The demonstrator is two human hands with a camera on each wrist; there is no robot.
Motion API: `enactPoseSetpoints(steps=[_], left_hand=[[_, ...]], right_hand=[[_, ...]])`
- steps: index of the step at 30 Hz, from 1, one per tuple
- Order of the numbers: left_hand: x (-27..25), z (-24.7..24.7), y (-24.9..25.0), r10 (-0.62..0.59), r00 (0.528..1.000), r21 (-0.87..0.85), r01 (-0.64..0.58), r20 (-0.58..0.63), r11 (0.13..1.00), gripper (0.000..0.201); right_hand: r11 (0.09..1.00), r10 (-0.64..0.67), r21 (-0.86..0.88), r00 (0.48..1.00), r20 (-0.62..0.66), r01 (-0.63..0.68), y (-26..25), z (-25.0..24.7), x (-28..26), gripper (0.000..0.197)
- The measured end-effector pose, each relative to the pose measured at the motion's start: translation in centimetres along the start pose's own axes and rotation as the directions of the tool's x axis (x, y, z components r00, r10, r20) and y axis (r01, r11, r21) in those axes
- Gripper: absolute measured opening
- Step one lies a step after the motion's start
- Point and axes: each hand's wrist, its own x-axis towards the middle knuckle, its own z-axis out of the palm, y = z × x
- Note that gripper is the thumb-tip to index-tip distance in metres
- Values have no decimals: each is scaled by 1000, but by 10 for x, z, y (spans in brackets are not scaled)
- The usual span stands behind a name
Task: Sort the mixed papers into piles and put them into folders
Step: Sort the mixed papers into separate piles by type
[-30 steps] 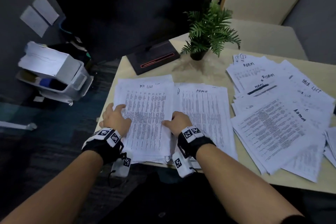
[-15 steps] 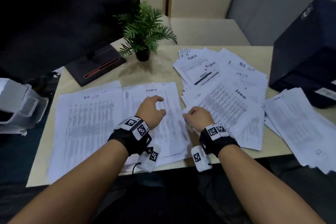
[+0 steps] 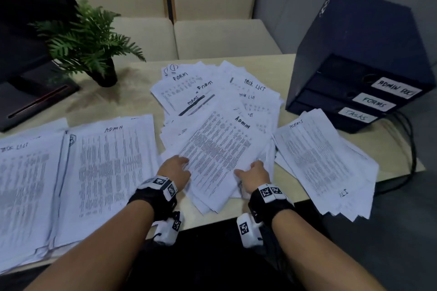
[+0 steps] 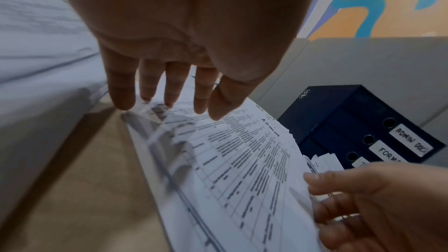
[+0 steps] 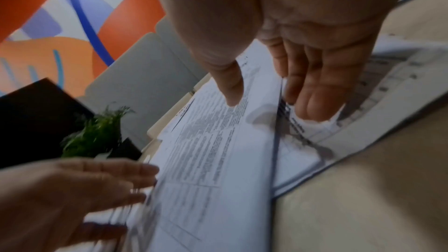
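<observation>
White ADMIN sheet [image 3: 220, 149] is lying atop the mixed pile [image 3: 212, 92], mid-surface — my left fingers [image 4: 121, 91], spread straight, are touching its edge, my right fingers [image 5: 312, 99] pinching its corner; I'm aiming to peel off one only.

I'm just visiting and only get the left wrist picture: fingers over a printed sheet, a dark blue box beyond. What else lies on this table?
Observer: A potted plant stands toward the table's far left.
Visitor: Any papers sorted yet?
Observer: The TASK LIST pile and the ADMIN pile lie left of the mixed heap.
Visitor: The dark blue box's bottom label is cut off for me.
Observer: It reads TASKS.
</observation>
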Motion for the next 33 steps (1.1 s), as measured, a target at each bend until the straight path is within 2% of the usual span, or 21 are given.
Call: enactPoseSetpoints(steps=[3,8,11,13,17,19,22,26,30,33], left_hand=[[2,3,3,-32,999,56,31,15,998,46],[-1,-4,-4,-14,999,29,13,50,1000,40],[-2,-11,-11,17,998,-37,-15,62,999,41],[-2,-17,-16,25,999,-101,-20,43,995,49],[-1,-33,-22,21,999,-269,-27,-26,963,62],[0,-36,-22,31,999,-328,-39,-28,944,55],[-2,-32,-21,39,998,-315,-50,-41,948,38],[-8,-28,-20,0,993,-246,-28,-114,969,23],[-8,-26,-22,-81,985,-266,38,-153,963,15],[-6,-22,-22,-128,978,-255,83,-162,963,9]], right_hand=[[993,20,116,1000,-24,-17,2,0,9,52],[991,-85,96,991,-107,95,0,-8,13,12],[962,-136,211,974,-183,174,6,-14,11,13],[925,-195,285,958,-208,250,7,-18,4,14],[860,-205,443,966,-156,253,7,-21,-9,23],[867,-215,424,965,-153,261,7,-20,-12,22],[906,-232,323,960,-159,272,9,-18,-14,10],[951,-164,220,957,-240,218,16,-22,1,16],[886,50,439,909,-413,150,32,-48,22,19],[885,52,444,917,-395,140,40,-64,29,16]])
